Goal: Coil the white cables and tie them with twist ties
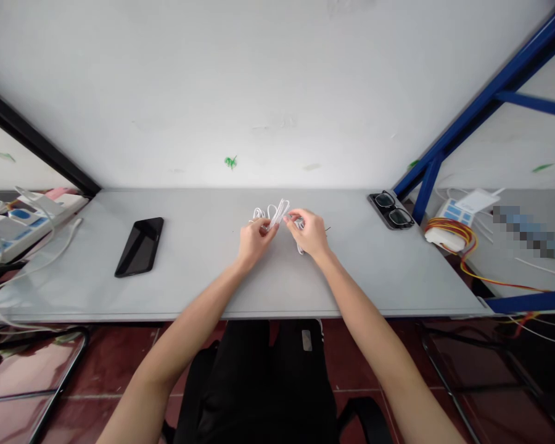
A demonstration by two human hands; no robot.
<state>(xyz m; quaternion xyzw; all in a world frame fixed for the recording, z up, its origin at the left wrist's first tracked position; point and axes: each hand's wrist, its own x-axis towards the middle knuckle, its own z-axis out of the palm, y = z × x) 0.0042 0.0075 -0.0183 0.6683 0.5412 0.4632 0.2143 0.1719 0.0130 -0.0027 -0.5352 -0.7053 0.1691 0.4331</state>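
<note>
Over the middle of the table, my left hand (255, 242) is closed around a folded bundle of white cable (280, 213), whose loops stick up past the thumb. My right hand (309, 232) pinches at the right side of this bundle, thumb and forefinger together. What exactly lies between those fingertips is too small to make out clearly. Another coil of white cable (258, 213) shows just behind my left hand. More white cable (300, 249) lies under my right hand, mostly hidden by it. A thin dark strand (328, 229) pokes out right of that hand.
A black phone (140, 247) lies on the grey table (203, 283) to the left. Glasses (393, 208) rest on a dark flat object at the right. Power strips with cords (448, 231) stand beyond the blue frame (428, 185), others (32, 225) at far left.
</note>
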